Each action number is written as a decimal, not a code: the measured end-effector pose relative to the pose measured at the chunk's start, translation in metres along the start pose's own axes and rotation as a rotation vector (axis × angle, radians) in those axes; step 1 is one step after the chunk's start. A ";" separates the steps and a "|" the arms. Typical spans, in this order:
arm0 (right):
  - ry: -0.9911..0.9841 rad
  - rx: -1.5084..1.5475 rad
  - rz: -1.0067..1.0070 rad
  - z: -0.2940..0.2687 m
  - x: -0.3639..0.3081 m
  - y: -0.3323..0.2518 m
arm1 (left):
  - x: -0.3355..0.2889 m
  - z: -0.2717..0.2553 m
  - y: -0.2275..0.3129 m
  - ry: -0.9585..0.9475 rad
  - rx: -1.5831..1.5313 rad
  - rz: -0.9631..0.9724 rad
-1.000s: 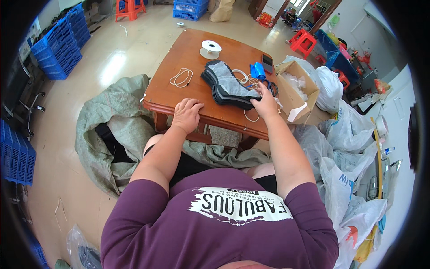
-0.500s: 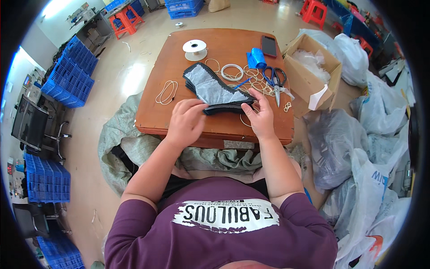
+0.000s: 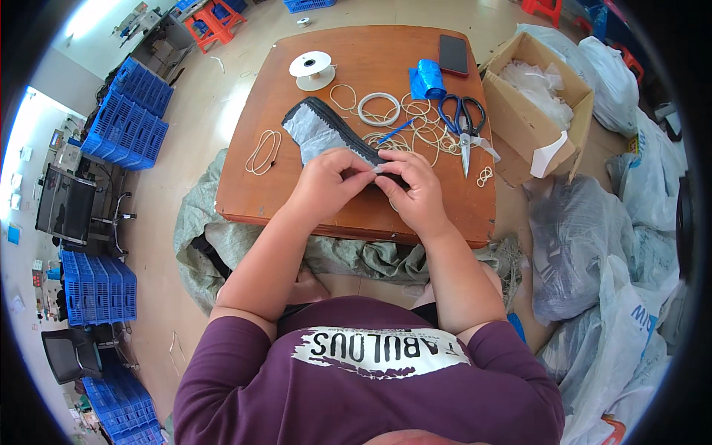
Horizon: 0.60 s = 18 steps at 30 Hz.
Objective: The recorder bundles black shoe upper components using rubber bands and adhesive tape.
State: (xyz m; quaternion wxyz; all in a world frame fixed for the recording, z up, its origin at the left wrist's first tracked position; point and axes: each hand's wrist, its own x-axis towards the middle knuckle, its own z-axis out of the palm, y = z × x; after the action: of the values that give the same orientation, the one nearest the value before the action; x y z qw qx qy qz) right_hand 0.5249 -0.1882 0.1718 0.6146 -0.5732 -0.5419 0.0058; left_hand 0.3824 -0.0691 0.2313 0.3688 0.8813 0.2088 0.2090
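A stack of black fabric pieces (image 3: 315, 132) with pale grey faces and jagged black borders lies on the table, partly hidden by my hands. My left hand (image 3: 332, 184) reaches over its near side, thumb and forefinger pinched together. Against them meet the closed fingertips of my right hand (image 3: 415, 189), at the right end of the top piece. A small pale bit shows between the fingertips; it looks like part of that piece's grey face. Just beyond lie loops of thin beige cord (image 3: 426, 130), a blue pen (image 3: 395, 132) and a white ring-shaped roll (image 3: 378, 109).
On the wooden table (image 3: 248, 194) are a white spool (image 3: 312, 70), a cord loop (image 3: 263, 152), dark-handled scissors (image 3: 463, 126), a blue plastic roll (image 3: 426, 79) and a phone (image 3: 453, 55). A cardboard box (image 3: 519, 137) stands at the right, beside filled plastic bags (image 3: 571, 245). Blue crates (image 3: 126, 133) stand left.
My hands have come together from either side of the stack and now pinch at its right end. The left hand has moved right. The view has shifted slightly.
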 end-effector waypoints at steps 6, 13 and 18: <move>0.007 -0.074 -0.003 0.001 -0.005 0.012 | -0.004 -0.010 -0.017 0.373 -0.693 -0.128; 0.089 -0.103 0.031 0.005 0.000 0.011 | -0.076 -0.164 -0.094 0.943 -1.147 -0.139; 0.099 -0.067 0.052 0.004 -0.002 0.011 | -0.188 -0.200 -0.125 1.336 -0.185 -0.343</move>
State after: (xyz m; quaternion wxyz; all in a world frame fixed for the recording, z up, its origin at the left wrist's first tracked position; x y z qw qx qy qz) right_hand 0.5284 -0.1829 0.1616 0.6208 -0.6067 -0.4959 -0.0247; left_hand 0.0960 0.0255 0.2272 0.2628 0.4833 0.5088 0.6622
